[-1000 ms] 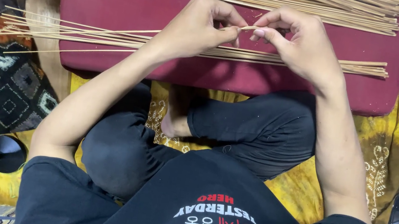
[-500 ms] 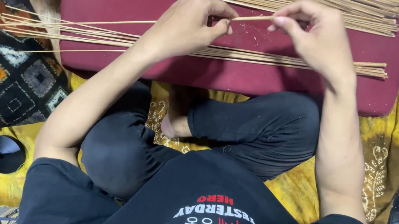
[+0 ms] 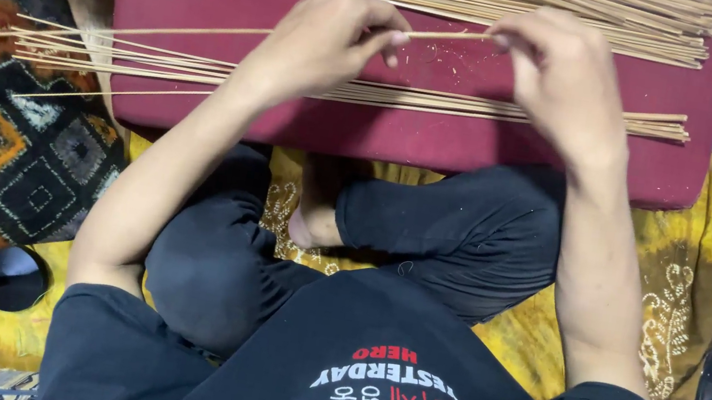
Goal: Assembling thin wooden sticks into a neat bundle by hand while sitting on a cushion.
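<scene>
1. On the dark red bench [image 3: 216, 5], at the left, a thin row of bamboo sticks [image 3: 160, 63] lies along it.
2. The left hand [image 3: 328, 41] is closed, pinching one thin stick [image 3: 442, 34] with fingertips.
3. This stick is held just above the bench, between both hands.
4. The right hand [image 3: 558, 75] pinches its other end.
5. A big stick pile [image 3: 592, 5] lies along the far edge.
</scene>
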